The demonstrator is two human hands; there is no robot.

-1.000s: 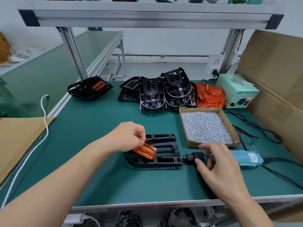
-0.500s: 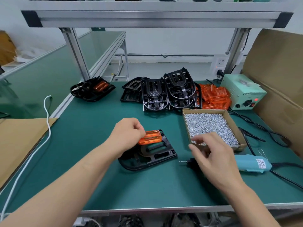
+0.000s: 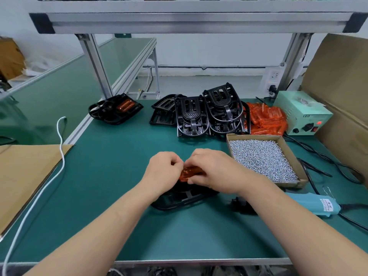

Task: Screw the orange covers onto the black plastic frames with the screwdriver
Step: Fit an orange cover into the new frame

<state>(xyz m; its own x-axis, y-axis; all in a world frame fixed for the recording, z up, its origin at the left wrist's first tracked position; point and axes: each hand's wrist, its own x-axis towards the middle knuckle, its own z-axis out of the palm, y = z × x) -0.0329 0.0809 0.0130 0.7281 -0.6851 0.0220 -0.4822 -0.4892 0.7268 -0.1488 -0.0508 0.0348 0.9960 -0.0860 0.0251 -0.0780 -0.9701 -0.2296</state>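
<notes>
An orange cover (image 3: 190, 173) sits over a black plastic frame (image 3: 180, 198) in the middle of the green table. My left hand (image 3: 163, 172) pinches the cover's left end and my right hand (image 3: 216, 172) grips its right end. Both hands hide most of the cover and the frame's far part. The teal electric screwdriver (image 3: 312, 203) lies on the table to the right, untouched, its black tip pointing left behind my right forearm.
A cardboard box of screws (image 3: 262, 158) stands right of my hands. Behind it lie stacked black frames (image 3: 209, 114), a heap of orange covers (image 3: 265, 119) and a green power supply (image 3: 302, 114). One assembled frame (image 3: 115, 108) lies far left. Cables run along the right.
My right hand left the screwdriver and came to the orange cover, gripping its right end. The frame and cover turned under my left hand.
</notes>
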